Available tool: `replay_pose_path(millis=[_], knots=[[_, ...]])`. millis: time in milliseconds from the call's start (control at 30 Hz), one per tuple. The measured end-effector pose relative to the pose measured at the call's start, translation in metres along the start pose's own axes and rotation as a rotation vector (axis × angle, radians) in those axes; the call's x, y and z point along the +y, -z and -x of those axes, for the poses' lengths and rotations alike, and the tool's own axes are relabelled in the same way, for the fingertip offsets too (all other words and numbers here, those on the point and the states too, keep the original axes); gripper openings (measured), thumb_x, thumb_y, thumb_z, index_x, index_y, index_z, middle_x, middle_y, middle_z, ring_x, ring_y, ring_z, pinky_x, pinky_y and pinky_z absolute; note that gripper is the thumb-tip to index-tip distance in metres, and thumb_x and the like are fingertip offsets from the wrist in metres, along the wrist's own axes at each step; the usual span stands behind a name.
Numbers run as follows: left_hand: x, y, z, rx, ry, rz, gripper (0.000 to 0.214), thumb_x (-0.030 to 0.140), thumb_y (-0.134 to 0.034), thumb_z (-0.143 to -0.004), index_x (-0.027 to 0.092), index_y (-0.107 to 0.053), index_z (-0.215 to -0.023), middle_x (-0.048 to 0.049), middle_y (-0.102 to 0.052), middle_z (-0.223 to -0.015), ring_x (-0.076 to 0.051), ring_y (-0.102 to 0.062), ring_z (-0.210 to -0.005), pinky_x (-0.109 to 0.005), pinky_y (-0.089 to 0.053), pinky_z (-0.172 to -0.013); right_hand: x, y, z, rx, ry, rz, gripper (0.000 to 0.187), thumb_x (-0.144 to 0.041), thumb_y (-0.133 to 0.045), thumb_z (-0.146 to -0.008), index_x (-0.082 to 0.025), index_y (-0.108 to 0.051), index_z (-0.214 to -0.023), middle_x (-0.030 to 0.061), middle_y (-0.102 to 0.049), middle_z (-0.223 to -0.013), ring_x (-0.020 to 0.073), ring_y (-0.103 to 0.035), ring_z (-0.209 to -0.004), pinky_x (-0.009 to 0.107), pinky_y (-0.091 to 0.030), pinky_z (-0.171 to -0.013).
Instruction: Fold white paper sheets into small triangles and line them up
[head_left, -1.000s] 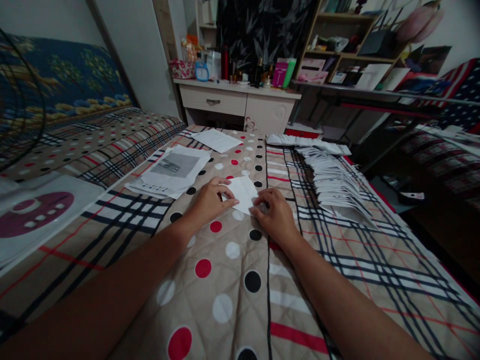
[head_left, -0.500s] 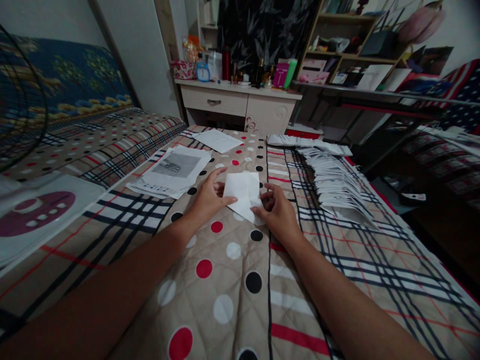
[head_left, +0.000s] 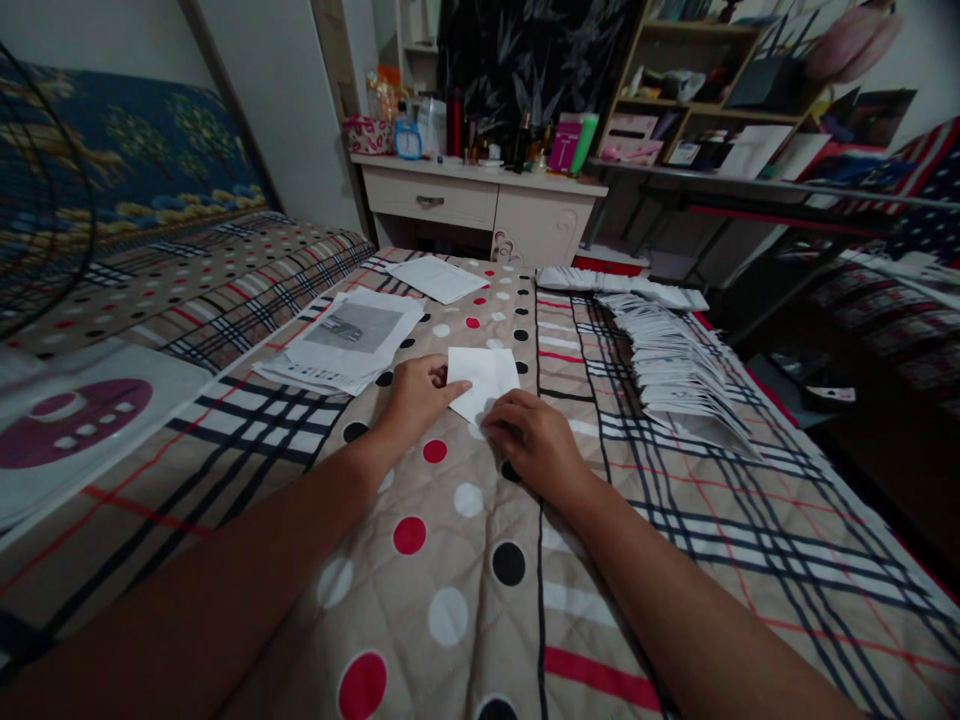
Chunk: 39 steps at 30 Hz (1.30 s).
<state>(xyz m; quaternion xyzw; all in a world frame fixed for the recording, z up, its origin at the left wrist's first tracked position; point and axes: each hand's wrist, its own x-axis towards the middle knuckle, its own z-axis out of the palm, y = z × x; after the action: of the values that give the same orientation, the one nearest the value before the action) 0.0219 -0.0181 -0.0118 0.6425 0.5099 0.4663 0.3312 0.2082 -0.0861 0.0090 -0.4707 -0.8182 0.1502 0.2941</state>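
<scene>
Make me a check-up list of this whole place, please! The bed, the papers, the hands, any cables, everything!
Surface: quilted bedspread with dots and plaid, a little wrinkled
Job's things: small white paper between the hands
Clutter: printed sheets on the left, more paper behind, a long row of papers on the right
Grip: left hand holds the white paper's left edge, thumb on top; right hand has curled fingers at its lower right edge, pinch unclear
Cables: nothing seen
Surroundings: white dresser with a blue clock; wooden shelves to its right
</scene>
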Motion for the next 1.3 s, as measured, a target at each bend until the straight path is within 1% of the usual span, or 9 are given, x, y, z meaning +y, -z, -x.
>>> replay_pose_path(millis=[133, 300, 467, 667, 867, 967, 1033, 1133, 1300], knots=[[0.004, 0.003, -0.004, 0.077, 0.028, -0.05, 0.022, 0.021, -0.076, -0.065, 0.012, -0.071, -0.085, -0.0037, -0.07, -0.072, -0.014, -0.063, -0.062, -0.023, -0.049, -0.054, 0.003, -0.001, 0.0, 0.005, -0.036, -0.029, 0.018, -0.009, -0.059, -0.082, -0.02, -0.07, -0.092, 0.0045, -0.066, -0.093, 0.0172, -0.062, -0.085, 0.028, -0.047, -0.075], [0.01, 0.002, -0.004, 0.071, -0.001, -0.125, 0.02, 0.014, -0.073, -0.067, 0.012, -0.072, -0.087, -0.0016, -0.068, -0.07, -0.011, -0.058, -0.058, -0.021, -0.047, -0.053, 0.002, -0.004, -0.004, 0.006, -0.12, 0.083, 0.034, -0.013, -0.058, -0.084, -0.021, -0.065, -0.116, 0.0077, -0.062, -0.109, 0.0182, -0.062, -0.085, 0.028, -0.047, -0.072], [0.014, 0.001, 0.002, 0.036, -0.25, -0.31, 0.023, 0.01, -0.072, -0.068, 0.015, -0.072, -0.091, -0.003, -0.069, -0.084, -0.011, -0.057, -0.063, -0.023, -0.049, -0.06, 0.0, -0.006, -0.009, -0.016, -0.146, 0.163, 0.03, -0.016, -0.053, -0.087, -0.02, -0.066, -0.114, 0.0096, -0.059, -0.116, 0.0196, -0.063, -0.087, 0.03, -0.047, -0.07], [0.008, 0.002, 0.007, -0.131, -0.418, -0.431, 0.014, 0.015, -0.065, -0.08, 0.019, -0.075, -0.09, -0.0055, -0.07, -0.093, -0.017, -0.064, -0.085, -0.03, -0.051, -0.08, 0.011, -0.008, -0.009, 0.082, -0.177, -0.036, 0.029, -0.017, -0.064, -0.079, -0.017, -0.059, -0.108, 0.0063, -0.059, -0.102, 0.0155, -0.058, -0.074, 0.03, -0.047, -0.068], [0.006, 0.001, 0.007, -0.19, -0.365, -0.416, 0.014, 0.025, -0.064, -0.085, 0.02, -0.076, -0.082, -0.0053, -0.068, -0.09, -0.017, -0.064, -0.082, -0.031, -0.051, -0.078, 0.017, -0.009, -0.007, 0.189, -0.227, -0.161, 0.033, -0.017, -0.068, -0.074, -0.019, -0.054, -0.103, 0.0071, -0.055, -0.104, 0.015, -0.057, -0.073, 0.033, -0.051, -0.069], [0.008, 0.002, 0.006, -0.155, -0.288, -0.437, 0.009, 0.023, -0.07, -0.08, 0.021, -0.076, -0.085, -0.0056, -0.067, -0.099, -0.018, -0.064, -0.087, -0.031, -0.051, -0.08, 0.015, -0.008, -0.006, 0.251, -0.186, -0.097, 0.036, -0.018, -0.07, -0.072, -0.02, -0.055, -0.104, 0.0111, -0.052, -0.115, 0.0219, -0.059, -0.094, 0.04, -0.052, -0.083], [0.008, 0.003, 0.006, -0.136, -0.23, -0.457, 0.021, 0.025, -0.075, -0.074, 0.021, -0.073, -0.095, -0.0055, -0.067, -0.101, -0.018, -0.064, -0.084, -0.031, -0.051, -0.078, 0.015, -0.008, -0.005, 0.28, -0.198, 0.0, 0.04, -0.021, -0.072, -0.071, -0.019, -0.055, -0.107, 0.0134, -0.053, -0.119, 0.0278, -0.055, -0.108, 0.045, -0.049, -0.091], [0.007, 0.004, 0.004, -0.146, -0.156, -0.429, 0.04, 0.028, -0.079, -0.068, 0.021, -0.068, -0.106, -0.0022, -0.069, -0.085, -0.015, -0.061, -0.068, -0.028, -0.048, -0.064, 0.014, -0.008, -0.004, 0.253, -0.255, 0.117, 0.046, -0.027, -0.073, -0.072, -0.018, -0.055, -0.114, 0.0141, -0.058, -0.116, 0.0313, -0.055, -0.108, 0.049, -0.048, -0.091], [0.006, 0.004, 0.003, -0.166, -0.061, -0.194, 0.042, 0.022, -0.078, -0.066, 0.021, -0.064, -0.106, 0.0041, -0.061, -0.065, -0.01, -0.056, -0.054, -0.02, -0.041, -0.05, 0.011, -0.005, -0.002, 0.277, -0.236, 0.159, 0.049, -0.027, -0.072, -0.074, -0.018, -0.054, -0.12, 0.014, -0.059, -0.118, 0.0314, -0.054, -0.109, 0.047, -0.047, -0.091]])
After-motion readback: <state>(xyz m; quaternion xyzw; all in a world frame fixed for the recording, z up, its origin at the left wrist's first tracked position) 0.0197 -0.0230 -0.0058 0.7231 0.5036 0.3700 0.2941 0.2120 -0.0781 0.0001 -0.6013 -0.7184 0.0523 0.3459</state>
